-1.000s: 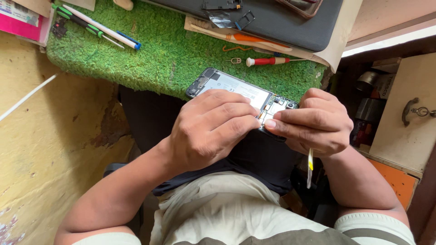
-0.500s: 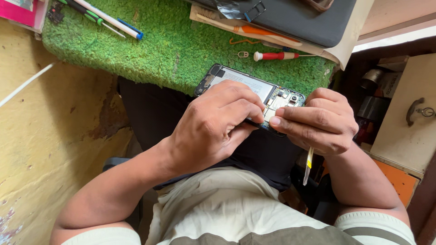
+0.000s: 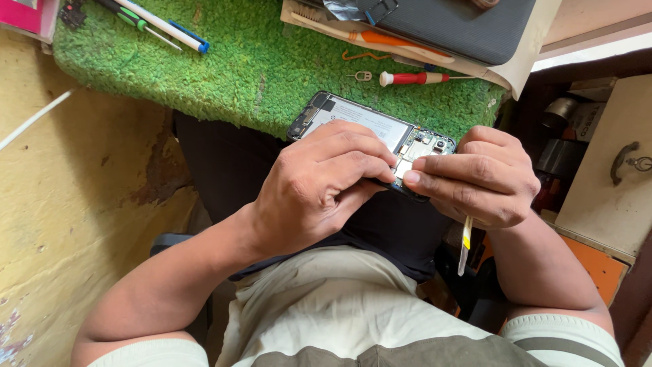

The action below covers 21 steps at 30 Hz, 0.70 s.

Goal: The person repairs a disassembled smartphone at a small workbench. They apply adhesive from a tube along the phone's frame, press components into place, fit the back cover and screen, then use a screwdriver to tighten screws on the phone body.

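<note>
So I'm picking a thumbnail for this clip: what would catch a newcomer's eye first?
The opened phone with its back off, at the near edge of the bright green mat, pinched between the left hand and right hand. Next, the red-handled screwdriver lying on the mat just beyond it.

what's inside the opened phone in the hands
Inside the opened phone: a pale battery and a circuit board with camera modules. The left hand and right hand cover its lower edge.

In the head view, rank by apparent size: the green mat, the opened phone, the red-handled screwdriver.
1. green mat, clearly largest.
2. opened phone, partly hidden under the left hand and right hand.
3. red-handled screwdriver, smallest.
</note>
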Available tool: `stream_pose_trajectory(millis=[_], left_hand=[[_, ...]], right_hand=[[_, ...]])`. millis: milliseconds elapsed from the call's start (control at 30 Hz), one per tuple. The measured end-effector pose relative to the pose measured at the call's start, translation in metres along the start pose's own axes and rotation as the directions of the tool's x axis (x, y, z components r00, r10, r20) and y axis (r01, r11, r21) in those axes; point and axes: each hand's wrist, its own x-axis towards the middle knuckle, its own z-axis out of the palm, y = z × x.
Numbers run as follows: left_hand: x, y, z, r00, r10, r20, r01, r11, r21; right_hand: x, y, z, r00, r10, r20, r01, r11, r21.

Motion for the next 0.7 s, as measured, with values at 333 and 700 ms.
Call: stream_pose_trajectory(millis=[333,700], left_hand=[[-0.0012,-0.0024,0.0005,0.999,-0.052,0.003,0.052,0.997,-0.057],[-0.0009,-0.0033,0.0008,0.999,-0.054,0.000,0.054,0.997,-0.061]], right_hand=[[0.0011,0.0001,0.0019,1.000,0.007,-0.009,-0.007,1.000,0.010],[0.0025,0.0019,0.0017,1.000,0.008,0.000,-0.008,0.999,0.036]])
